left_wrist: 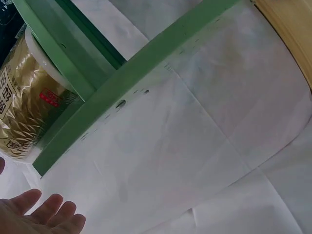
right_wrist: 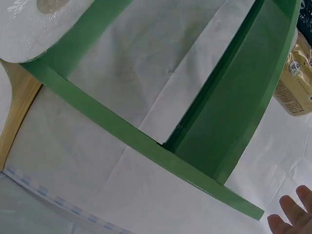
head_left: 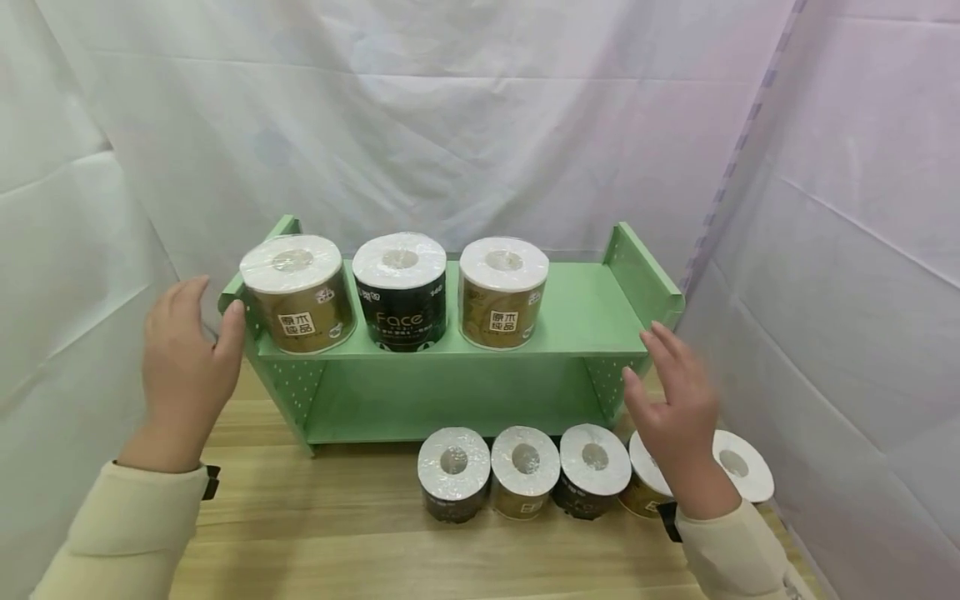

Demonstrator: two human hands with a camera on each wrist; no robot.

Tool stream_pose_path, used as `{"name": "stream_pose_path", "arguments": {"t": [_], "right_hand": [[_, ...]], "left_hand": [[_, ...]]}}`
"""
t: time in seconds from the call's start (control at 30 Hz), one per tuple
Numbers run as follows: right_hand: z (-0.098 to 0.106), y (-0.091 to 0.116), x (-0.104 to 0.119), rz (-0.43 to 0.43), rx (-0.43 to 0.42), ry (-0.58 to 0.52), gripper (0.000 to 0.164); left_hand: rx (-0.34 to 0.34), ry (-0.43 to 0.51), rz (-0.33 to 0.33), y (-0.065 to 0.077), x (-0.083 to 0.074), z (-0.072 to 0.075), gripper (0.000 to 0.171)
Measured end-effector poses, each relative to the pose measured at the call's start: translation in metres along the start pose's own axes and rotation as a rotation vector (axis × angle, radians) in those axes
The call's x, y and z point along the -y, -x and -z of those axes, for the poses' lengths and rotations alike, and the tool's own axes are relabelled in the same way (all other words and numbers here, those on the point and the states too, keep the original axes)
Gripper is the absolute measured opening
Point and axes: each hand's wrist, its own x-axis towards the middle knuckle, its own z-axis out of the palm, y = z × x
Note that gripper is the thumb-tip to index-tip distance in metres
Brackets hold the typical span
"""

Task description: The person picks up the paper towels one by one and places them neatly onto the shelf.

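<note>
My left hand (head_left: 183, 367) is raised by the left end of a green two-tier shelf (head_left: 585, 304), fingers loosely spread and holding nothing. In the left wrist view its fingers (left_wrist: 48, 209) are apart from the side panel. By the shelf's right end is my right hand (head_left: 678, 408), also empty, its fingers (right_wrist: 292, 209) apart from the panel in the right wrist view. On the top tier stand three wrapped toilet rolls: a gold roll (head_left: 300, 321) at the left end, a black roll (head_left: 401, 312), and another gold roll (head_left: 502, 317).
Several more wrapped rolls stand in a row on the wooden table (head_left: 315, 533) before the shelf, black roll (head_left: 453, 504) leftmost. My right hand partly hides a gold roll (head_left: 641, 496); a roll (head_left: 742, 467) is at the far right. White cloth (head_left: 465, 125) surrounds the table.
</note>
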Motion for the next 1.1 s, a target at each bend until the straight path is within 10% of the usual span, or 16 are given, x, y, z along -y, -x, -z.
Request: {"name": "stream_pose_path", "arguments": {"t": [1.1], "right_hand": [[-0.036, 0.028, 0.016, 0.077, 0.233, 0.016, 0.048]], "left_hand": [[0.207, -0.092, 0.017, -0.036, 0.024, -0.004, 0.051]]}}
